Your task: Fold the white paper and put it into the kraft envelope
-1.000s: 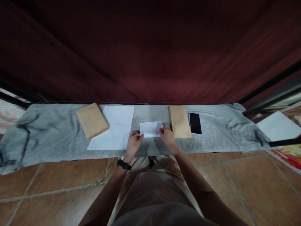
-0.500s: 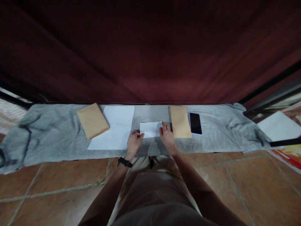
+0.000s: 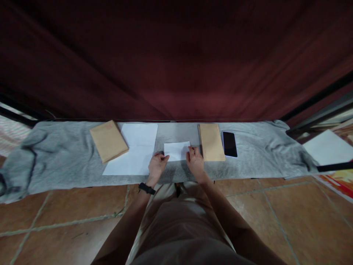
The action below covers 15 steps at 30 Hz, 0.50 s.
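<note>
A small white sheet of paper (image 3: 176,151), seemingly folded, lies flat on the grey cloth between my hands. My left hand (image 3: 157,163) pinches its lower left edge, thumb resting on top and fingers curled. At the opposite edge, my right hand (image 3: 195,161) has its thumb and bent fingers closed on the paper's right side. Larger white paper sheets (image 3: 140,151) lie left of my left hand. Just beyond my right hand is a stack of brown envelopes (image 3: 211,142).
Another stack of brown envelopes (image 3: 108,141) overlaps the large sheets at the left. A phone (image 3: 230,144) with a dark screen lies right of the right envelopes. Grey cloth (image 3: 264,151) covers the narrow table. A dark red curtain (image 3: 176,73) hangs behind it.
My right hand has shifted slightly along the right edge of the small paper, its fingers a little lower. My left hand and the other things stay in place.
</note>
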### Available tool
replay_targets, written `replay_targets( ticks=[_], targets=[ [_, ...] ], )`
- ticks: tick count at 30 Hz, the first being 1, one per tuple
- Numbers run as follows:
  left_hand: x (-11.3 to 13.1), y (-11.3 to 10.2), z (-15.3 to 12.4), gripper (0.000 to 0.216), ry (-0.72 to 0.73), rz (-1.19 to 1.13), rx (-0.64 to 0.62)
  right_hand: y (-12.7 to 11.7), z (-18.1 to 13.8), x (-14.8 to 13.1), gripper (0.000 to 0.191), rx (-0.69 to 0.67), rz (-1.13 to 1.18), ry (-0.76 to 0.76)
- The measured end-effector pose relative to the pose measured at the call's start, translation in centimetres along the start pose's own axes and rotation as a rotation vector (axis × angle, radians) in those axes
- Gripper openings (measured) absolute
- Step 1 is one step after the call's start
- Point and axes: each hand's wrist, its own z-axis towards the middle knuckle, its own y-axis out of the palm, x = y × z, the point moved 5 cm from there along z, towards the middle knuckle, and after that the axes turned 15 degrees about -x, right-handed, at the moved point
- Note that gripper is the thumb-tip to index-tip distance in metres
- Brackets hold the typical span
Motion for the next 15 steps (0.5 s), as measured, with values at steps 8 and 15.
replay_targets(
  ticks=[8,15],
  targets=[
    [0.0,-0.1,0.4,0.032,-0.017,0.025,-0.005,0.6,-0.5,-1.2,0.039,0.058,0.098,-0.217],
    [0.0,0.0,1.0,0.031,-0.069,0.023,-0.082,1.7,-0.2,-2.1,0.041,-0.003,0.141,-0.31]
  ],
)
